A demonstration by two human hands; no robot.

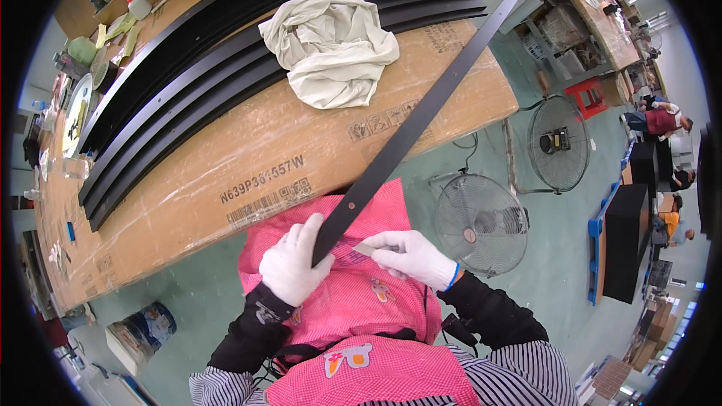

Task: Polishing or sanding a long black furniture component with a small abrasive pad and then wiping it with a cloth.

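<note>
A worker sits or stands here, busy with one long black strip (pixel 411 128), which runs from the lap up across the brown cardboard (pixel 282 169) on the table. The white-gloved left hand (pixel 292 259) has its fingers wrapped around the near end. The right hand (pixel 412 259) pinches a small, flat, pale thing (pixel 364 249) close to the strip. I'd say this strip isn't done yet. More black strips (pixel 188 79) lie on the table, but I can't tell which are done or left. A crumpled cloth (pixel 331 45) hides part of them. The pale thing is partly covered by fingers, so I can't tell what it is.
</note>
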